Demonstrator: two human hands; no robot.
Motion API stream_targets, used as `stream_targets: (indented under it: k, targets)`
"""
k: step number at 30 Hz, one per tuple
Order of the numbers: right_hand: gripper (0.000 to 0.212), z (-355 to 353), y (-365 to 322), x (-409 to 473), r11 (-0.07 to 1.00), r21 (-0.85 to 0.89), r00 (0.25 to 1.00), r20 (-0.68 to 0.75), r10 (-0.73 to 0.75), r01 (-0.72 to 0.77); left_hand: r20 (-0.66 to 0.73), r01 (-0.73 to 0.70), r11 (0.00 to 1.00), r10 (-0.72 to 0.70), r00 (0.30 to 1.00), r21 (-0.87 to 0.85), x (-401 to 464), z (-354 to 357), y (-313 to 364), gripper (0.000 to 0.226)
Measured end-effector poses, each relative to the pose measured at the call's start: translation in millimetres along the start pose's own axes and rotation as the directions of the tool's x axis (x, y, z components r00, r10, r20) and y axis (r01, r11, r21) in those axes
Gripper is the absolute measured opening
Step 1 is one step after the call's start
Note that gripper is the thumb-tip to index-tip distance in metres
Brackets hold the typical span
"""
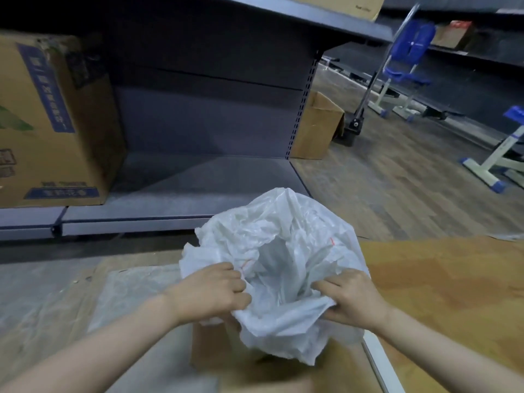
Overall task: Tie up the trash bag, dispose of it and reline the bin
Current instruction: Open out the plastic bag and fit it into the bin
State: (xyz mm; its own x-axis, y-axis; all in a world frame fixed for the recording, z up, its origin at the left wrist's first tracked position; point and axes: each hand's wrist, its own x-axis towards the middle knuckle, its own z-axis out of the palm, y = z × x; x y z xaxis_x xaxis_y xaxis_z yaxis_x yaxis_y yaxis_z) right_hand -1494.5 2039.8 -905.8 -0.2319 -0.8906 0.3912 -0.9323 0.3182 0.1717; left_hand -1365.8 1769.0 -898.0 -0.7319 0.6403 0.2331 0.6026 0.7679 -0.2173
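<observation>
Two hands [280,296] grip bag [283,251]; wood floor [397,194].

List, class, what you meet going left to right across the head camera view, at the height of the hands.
Left hand → white bag → right hand → brown board.

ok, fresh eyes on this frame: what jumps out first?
The crumpled white plastic bag at bottom centre, its mouth held open by the left hand and right hand gripping the near rim. Behind it, a bare dark metal shelf unit with a large printed cardboard box at its left end. Blue chairs stand far right on the wooden floor.
</observation>
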Motion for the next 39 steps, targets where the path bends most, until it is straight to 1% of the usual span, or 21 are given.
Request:
stream_targets:
  k: [4,6,8,9,12,14,17,19,22,24,26,27,28,29,30,31,32,33,34,37,39]
  targets:
    - [0.058,4,-24,11,0.972,-0.101,0.977,-0.002,0.213,-0.212,0.237,0.156,0.974,-0.192,0.952,0.165,6,-23,-21,0.035]
    - [0.056,3,-32,16,0.949,-0.143,0.957,0.031,0.289,-0.282,0.359,0.250,0.938,-0.325,0.875,0.238,11,-33,-17,0.080]
    - [0.056,5,-37,18,0.930,-0.168,0.942,0.022,0.336,-0.328,0.551,0.367,0.923,-0.368,0.749,0.118,24,-55,2,0.096]
    - [0.054,4,-42,21,0.921,-0.168,0.932,0.034,0.362,-0.352,0.568,0.390,0.921,-0.330,0.754,0.018,34,-59,15,0.096]
    - [0.051,-4,-55,31,0.920,-0.152,0.920,0.107,0.378,-0.360,0.469,0.387,0.913,-0.287,0.835,-0.130,57,-43,43,0.066]
    - [0.069,-16,-51,34,0.958,0.005,0.916,0.293,0.273,-0.287,0.389,0.395,0.915,-0.335,0.858,-0.083,57,-25,43,0.029]
    - [0.087,-41,-17,28,0.971,0.153,0.900,0.424,0.104,-0.185,0.318,0.372,0.919,-0.316,0.894,-0.131,38,-12,20,0.009]
    - [0.088,-42,3,15,0.984,0.077,0.885,0.453,0.108,-0.160,0.281,0.332,0.929,-0.278,0.918,-0.165,21,-13,0,0.020]
    - [0.061,-20,-18,5,0.996,0.013,0.948,0.309,0.081,-0.089,0.232,0.273,0.961,-0.257,0.938,-0.038,8,-15,-23,0.054]
    - [0.059,-13,-37,8,0.988,0.147,0.981,0.193,0.019,-0.048,0.238,0.324,0.946,-0.317,0.918,0.013,11,-27,-23,0.029]
    - [0.061,-21,-40,12,0.956,0.277,0.995,0.059,0.078,-0.092,0.285,0.357,0.930,-0.319,0.904,-0.088,21,-36,-8,0.059]
    - [0.059,-23,-35,12,0.923,0.330,0.972,-0.057,0.227,-0.196,0.318,0.386,0.901,-0.314,0.895,-0.196,28,-40,5,0.071]
    - [0.058,-24,-28,12,0.849,0.381,0.876,-0.167,0.453,-0.366,0.285,0.389,0.877,-0.311,0.907,-0.282,37,-44,20,0.076]
    - [0.062,-24,-21,14,0.677,0.467,0.692,-0.174,0.701,-0.569,0.248,0.384,0.861,-0.313,0.917,-0.333,48,-46,36,0.076]
    - [0.066,-24,-13,17,0.393,0.564,0.476,0.000,0.880,-0.726,0.230,0.384,0.855,-0.319,0.919,-0.349,54,-44,48,0.073]
    - [0.065,-21,-6,20,0.069,0.622,0.286,0.257,0.923,-0.780,0.240,0.398,0.849,-0.329,0.913,-0.348,60,-42,56,0.065]
    - [0.054,-18,1,21,-0.189,0.635,0.189,0.478,0.858,-0.749,0.257,0.434,0.832,-0.361,0.896,-0.346,65,-39,59,0.050]
    - [0.033,-16,8,21,-0.297,0.639,0.176,0.569,0.804,-0.709,0.239,0.468,0.794,-0.404,0.883,-0.388,68,-34,59,0.033]
    - [0.017,-18,14,22,-0.263,0.656,0.194,0.538,0.820,-0.707,0.222,0.496,0.745,-0.445,0.868,-0.446,69,-33,55,0.026]
    - [0.032,-26,34,29,0.023,0.750,0.273,0.212,0.938,-0.661,0.247,0.571,0.630,-0.529,0.812,-0.526,67,-30,38,0.040]
    - [0.026,-28,43,38,0.211,0.737,0.336,0.024,0.941,-0.642,0.306,0.665,0.593,-0.597,0.742,-0.454,64,-26,22,0.040]
